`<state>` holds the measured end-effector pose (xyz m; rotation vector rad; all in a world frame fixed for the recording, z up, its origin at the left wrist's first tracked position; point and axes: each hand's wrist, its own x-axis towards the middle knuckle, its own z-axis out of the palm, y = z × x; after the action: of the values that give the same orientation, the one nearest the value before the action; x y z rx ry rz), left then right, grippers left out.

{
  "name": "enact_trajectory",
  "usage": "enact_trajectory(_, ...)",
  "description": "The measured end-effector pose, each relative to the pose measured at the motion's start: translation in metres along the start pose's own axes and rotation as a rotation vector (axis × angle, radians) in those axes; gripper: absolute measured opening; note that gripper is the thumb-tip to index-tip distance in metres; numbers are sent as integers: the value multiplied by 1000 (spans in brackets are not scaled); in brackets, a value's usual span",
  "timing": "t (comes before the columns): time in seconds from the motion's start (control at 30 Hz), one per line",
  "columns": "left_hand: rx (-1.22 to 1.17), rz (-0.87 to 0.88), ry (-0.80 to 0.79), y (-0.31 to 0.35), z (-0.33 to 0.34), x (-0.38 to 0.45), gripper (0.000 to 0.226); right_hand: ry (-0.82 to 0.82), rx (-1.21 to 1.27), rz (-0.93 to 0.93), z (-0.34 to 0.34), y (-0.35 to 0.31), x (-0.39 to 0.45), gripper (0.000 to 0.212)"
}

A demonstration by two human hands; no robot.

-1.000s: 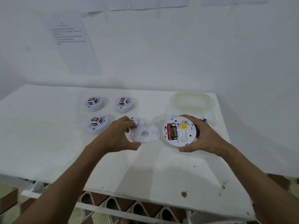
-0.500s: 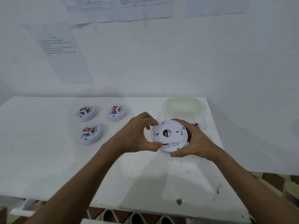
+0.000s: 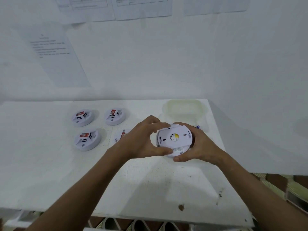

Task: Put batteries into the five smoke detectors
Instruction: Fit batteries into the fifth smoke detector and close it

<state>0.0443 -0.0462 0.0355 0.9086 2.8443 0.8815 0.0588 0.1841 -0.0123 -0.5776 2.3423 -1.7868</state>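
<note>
White tabletop (image 3: 50,164) against a paper-hung wall; four smoke detectors (image 3: 82,117) rest at our left. Fifth detector (image 3: 174,140), held above the tabletop: right hand (image 3: 198,145) cups the body, left hand (image 3: 143,142) pinches the backplate (image 3: 176,136). We should seat the plate flat, then twist until it locks. One second ago the plate was off, batteries exposed.

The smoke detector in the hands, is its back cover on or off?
On. The white back plate covers the smoke detector, held between the left hand and right hand; no batteries show. Whether it is locked, cannot tell.
</note>
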Motion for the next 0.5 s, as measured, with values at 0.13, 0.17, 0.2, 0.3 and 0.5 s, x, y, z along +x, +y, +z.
enact_trajectory(0.13,-4,-21,-8,0,2,-1,68,1,7,6,0,0,0,91)
enact_trajectory(0.17,-18,-30,-5,0,1,0,66,2,10,5,0,0,0,90)
enact_trajectory(0.2,-33,-36,-5,-1,0,0,64,1,11,4,0,0,0,90)
enact_trajectory(0.3,-53,-44,-15,-1,-2,1,62,-4,12,3,1,0,0,90)
enact_trajectory(0.5,-64,-82,-31,4,-2,2,65,-8,24,3,2,2,1,93)
